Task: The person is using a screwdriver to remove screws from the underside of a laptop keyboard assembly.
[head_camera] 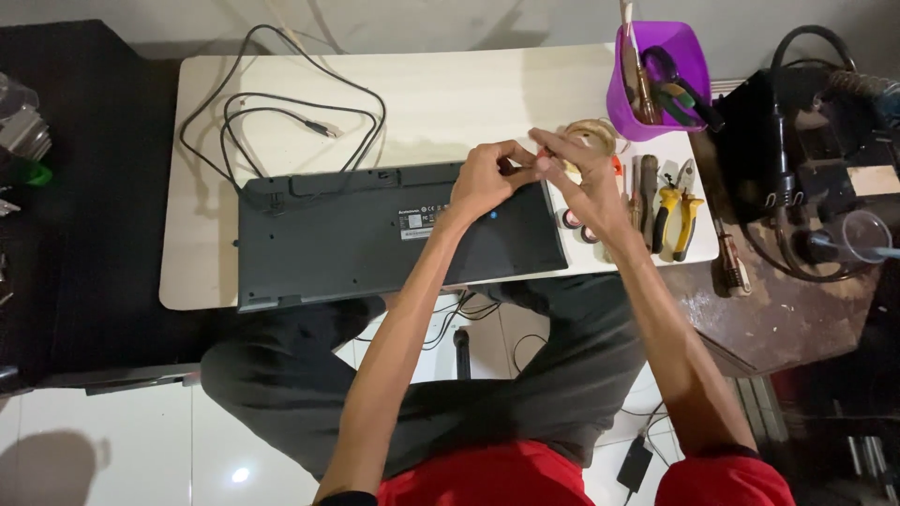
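Keyboard [375, 230] lies face-down under both hands' grips, left [483, 178] and right [583, 183], pinching something tiny beside pliers [677, 208].

A single head-worn camera looked steeply down from above the seated person, taking in their lap and both forearms at the bottom edge. It faced forward over the pale tabletop [450, 103], whose far edge lay near the top. The view stood fairly near, with floor tiles at the lower left.
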